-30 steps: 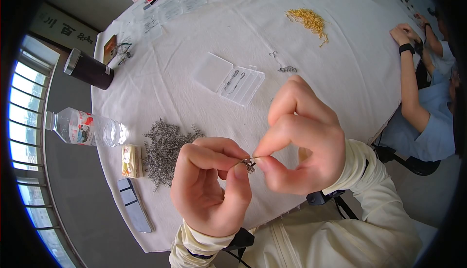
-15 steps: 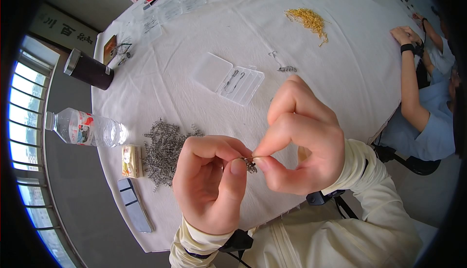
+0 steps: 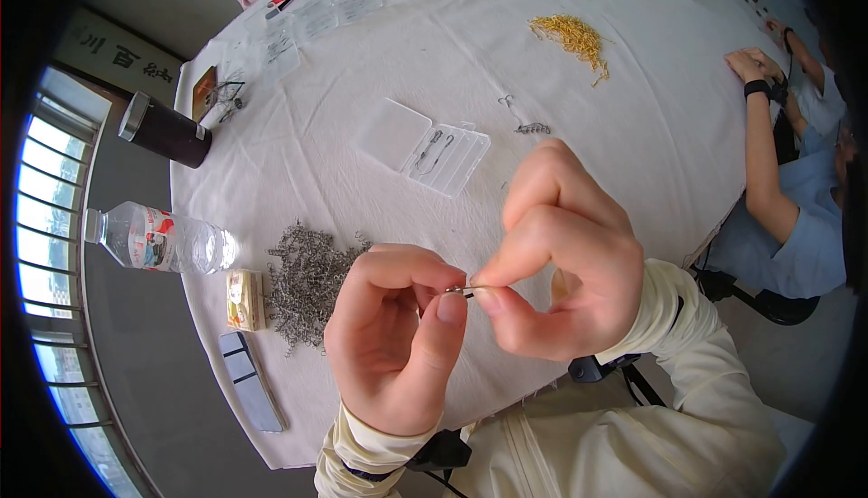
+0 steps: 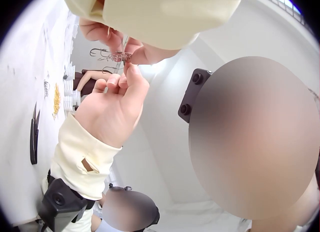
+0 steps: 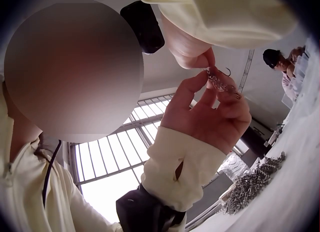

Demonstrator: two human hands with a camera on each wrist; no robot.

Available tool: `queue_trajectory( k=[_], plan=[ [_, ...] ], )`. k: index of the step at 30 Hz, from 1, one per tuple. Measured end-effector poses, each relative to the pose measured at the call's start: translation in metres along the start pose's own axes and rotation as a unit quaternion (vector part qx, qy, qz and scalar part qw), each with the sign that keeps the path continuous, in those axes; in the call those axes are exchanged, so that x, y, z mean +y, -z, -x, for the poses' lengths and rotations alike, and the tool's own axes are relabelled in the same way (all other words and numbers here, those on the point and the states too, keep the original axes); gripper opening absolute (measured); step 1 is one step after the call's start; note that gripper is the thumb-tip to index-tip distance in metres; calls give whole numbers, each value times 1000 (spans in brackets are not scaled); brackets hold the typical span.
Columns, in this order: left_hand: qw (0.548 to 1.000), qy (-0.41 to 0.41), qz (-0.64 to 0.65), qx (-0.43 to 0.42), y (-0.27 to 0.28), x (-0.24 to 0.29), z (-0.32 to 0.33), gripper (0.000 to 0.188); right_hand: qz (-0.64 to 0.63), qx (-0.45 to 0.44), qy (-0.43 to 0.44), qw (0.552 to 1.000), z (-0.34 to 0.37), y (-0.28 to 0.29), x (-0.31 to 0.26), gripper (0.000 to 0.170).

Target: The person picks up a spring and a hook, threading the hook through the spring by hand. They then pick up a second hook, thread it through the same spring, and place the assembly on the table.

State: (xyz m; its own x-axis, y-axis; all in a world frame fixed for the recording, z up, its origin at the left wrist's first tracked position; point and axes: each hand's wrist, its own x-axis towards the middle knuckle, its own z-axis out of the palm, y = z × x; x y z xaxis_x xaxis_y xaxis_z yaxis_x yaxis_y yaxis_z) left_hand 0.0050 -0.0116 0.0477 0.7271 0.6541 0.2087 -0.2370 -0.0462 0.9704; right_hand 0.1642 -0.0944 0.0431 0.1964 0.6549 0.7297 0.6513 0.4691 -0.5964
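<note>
Both hands meet over the near part of the table, fingertips almost together. Between thumb and fingers my left hand [image 3: 384, 344] pinches a small fishing hook rig [image 3: 457, 290], mostly hidden behind its fingertips in the head view. The right wrist view shows its wire coil [image 5: 220, 84] and a bare hook [image 5: 228, 72] beside the fingers; hooks also stick out in the left wrist view. My right hand [image 3: 574, 272] pinches a thin, straight end of the rig between thumb and forefinger. Left of the hands lies a tangled pile of dark wire springs [image 3: 307, 286].
An open clear compartment box [image 3: 457, 168] with hooks inside lies ahead. Beyond are a loose hook with a coil [image 3: 533, 127] and a heap of golden pieces [image 3: 574, 37]. Bottle [image 3: 158, 238], thermos [image 3: 167, 127], tissue pack [image 3: 242, 299] and phone [image 3: 251, 385] stand left. People sit around the table.
My left fingers have shifted slightly on the rig and turned it. The coil that showed below the fingertips is now mostly hidden, with a thin straight part visible. The right hand barely moves.
</note>
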Motion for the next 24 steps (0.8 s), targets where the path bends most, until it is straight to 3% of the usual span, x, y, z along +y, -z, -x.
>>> queue_trajectory(
  k=[24],
  plan=[
    [989,-89,-117,35,-1,-3,0,17,28,-15,1,1000,-2,1,-3,15]
  ],
)
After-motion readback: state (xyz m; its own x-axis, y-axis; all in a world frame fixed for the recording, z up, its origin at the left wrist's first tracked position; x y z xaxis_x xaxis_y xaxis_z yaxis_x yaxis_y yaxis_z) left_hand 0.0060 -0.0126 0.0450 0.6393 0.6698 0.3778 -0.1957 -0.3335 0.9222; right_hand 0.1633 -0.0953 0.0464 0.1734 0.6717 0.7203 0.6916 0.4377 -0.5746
